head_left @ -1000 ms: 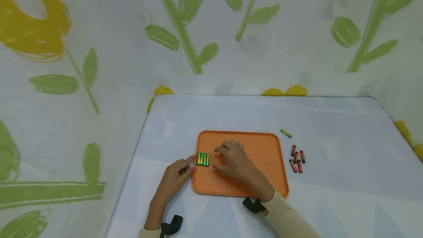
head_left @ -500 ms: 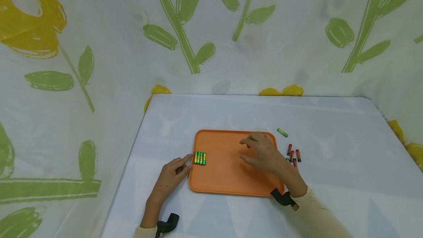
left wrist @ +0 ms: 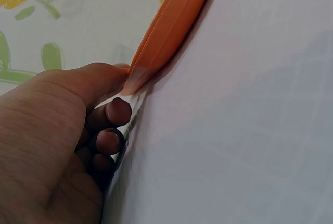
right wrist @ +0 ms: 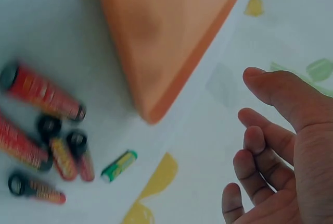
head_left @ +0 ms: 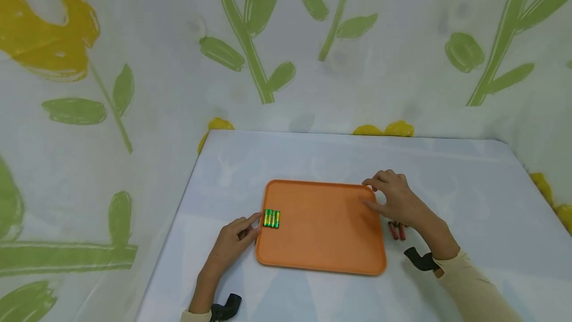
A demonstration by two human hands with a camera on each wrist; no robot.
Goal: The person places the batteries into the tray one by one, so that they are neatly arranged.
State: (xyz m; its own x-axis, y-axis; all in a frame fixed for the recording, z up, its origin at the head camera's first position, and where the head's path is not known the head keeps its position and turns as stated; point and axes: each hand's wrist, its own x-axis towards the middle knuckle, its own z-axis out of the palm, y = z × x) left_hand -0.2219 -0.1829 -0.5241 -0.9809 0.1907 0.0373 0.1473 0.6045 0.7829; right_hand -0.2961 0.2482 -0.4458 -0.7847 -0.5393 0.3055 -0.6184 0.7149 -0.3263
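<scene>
Resting against the left rim of the orange tray [head_left: 321, 237], the left hand [head_left: 232, 242] has its index finger and thumb stretched out to the edge with a gap between them, and its other fingers loosely bent; it only touches the tray, without clasping it. Just inside that rim, four green batteries [head_left: 271, 218] lie side by side in a neat row on the tray. Over the tray's far right corner I see the right hand [head_left: 395, 202] in the air, thumb and fingers well apart, with nothing in its grasp. On the table [head_left: 295, 155] just off that same corner lies a single green battery [right wrist: 119, 165], and to the right of the tray a loose cluster of five red batteries [right wrist: 44, 91], some slightly blurred. A black wrist mount [head_left: 420, 259] sits on the right arm, to the right of the tray. Behind the tray, past the table, hangs a white backdrop [head_left: 170, 63] printed with yellow flowers and green leaves.
</scene>
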